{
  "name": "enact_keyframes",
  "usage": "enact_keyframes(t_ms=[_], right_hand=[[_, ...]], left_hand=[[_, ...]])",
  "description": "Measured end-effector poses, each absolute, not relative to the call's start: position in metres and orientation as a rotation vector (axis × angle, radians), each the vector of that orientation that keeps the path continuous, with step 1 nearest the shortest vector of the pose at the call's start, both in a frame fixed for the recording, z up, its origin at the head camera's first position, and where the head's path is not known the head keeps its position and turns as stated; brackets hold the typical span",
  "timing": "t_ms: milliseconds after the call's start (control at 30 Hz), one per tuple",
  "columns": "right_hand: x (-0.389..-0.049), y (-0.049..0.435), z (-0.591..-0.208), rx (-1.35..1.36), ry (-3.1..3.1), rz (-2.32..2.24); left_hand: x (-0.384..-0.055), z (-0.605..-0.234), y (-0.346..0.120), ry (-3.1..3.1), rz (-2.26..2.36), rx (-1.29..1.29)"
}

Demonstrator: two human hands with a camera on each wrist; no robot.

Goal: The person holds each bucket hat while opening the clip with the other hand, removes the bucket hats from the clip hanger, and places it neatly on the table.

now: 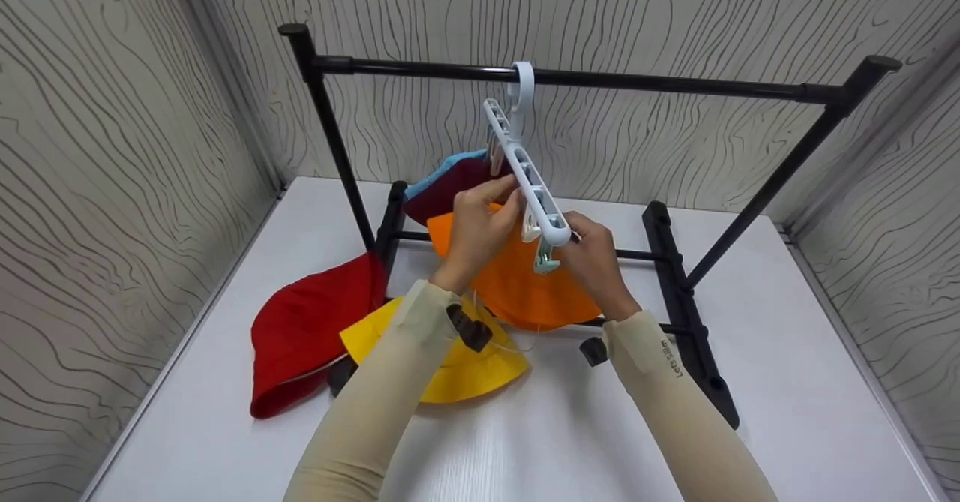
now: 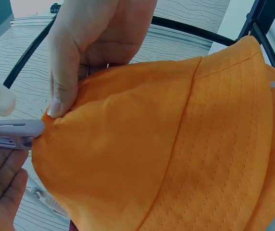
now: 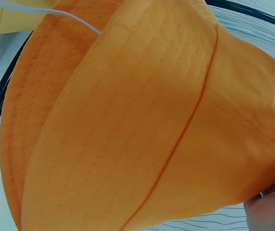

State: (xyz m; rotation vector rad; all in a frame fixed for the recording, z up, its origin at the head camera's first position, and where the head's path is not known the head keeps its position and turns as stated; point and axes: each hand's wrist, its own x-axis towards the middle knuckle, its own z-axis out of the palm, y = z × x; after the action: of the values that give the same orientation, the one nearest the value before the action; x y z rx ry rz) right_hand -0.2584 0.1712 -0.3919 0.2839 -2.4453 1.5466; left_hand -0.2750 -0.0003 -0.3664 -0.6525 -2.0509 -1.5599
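An orange bucket hat [image 1: 525, 284] hangs beneath a pale-blue clip hanger [image 1: 525, 168]. My left hand [image 1: 484, 220] pinches the hat's crown; in the left wrist view its thumb [image 2: 63, 96] presses on the cloth. On the hanger's other side is my right hand [image 1: 592, 254]. Its fingers [image 2: 3, 187] hold a pale purple clip [image 2: 17, 127], whose tip meets the edge of the orange crown. How far the clip bites the cloth I cannot tell. In the right wrist view the hat fills most of the frame, and only bits of fingers [image 3: 272, 209] show.
The hanger hooks over the bar [image 1: 645, 82] of a black rack. Behind the orange hat are a maroon hat [image 1: 442, 194] and a light-blue edge [image 1: 450, 163]. A red hat [image 1: 315, 322] and a yellow hat [image 1: 465, 374] lie front left on the white table [image 1: 810, 382].
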Motion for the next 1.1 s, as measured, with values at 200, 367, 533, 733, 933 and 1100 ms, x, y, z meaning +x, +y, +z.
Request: enact_keyframes(t_ms=[200,367,533,733,933,1100], right_hand=[[-0.2584,0.1711,-0.3944,0.316,-2.432,1.536],[-0.2563,0.1722,-0.3948,0.291,-2.452,1.556],[-0.256,0.1736,-0.3966,0.292,-2.457,1.564],[-0.2561,0.1746,-0.398,0.284,-2.454,1.545],[-0.2553,0.1751,-0.3998,0.289,-2.45,1.537],[-0.254,0.1766,-0.4015,0.282,-2.452,1.573]], left_hand=[[-0.2758,-0.3689,-0.001,-2.055,-1.567,-0.648],[-0.2761,-0.3699,-0.0016,-2.054,-1.565,-0.636],[-0.2759,-0.3714,-0.0012,-2.051,-1.582,-0.652],[-0.2744,-0.3727,-0.0017,-2.058,-1.644,-0.699],[-0.2733,-0.3731,-0.003,-2.084,-1.675,-0.722],[-0.2728,-0.3742,-0.004,-2.1,-1.69,-0.743]])
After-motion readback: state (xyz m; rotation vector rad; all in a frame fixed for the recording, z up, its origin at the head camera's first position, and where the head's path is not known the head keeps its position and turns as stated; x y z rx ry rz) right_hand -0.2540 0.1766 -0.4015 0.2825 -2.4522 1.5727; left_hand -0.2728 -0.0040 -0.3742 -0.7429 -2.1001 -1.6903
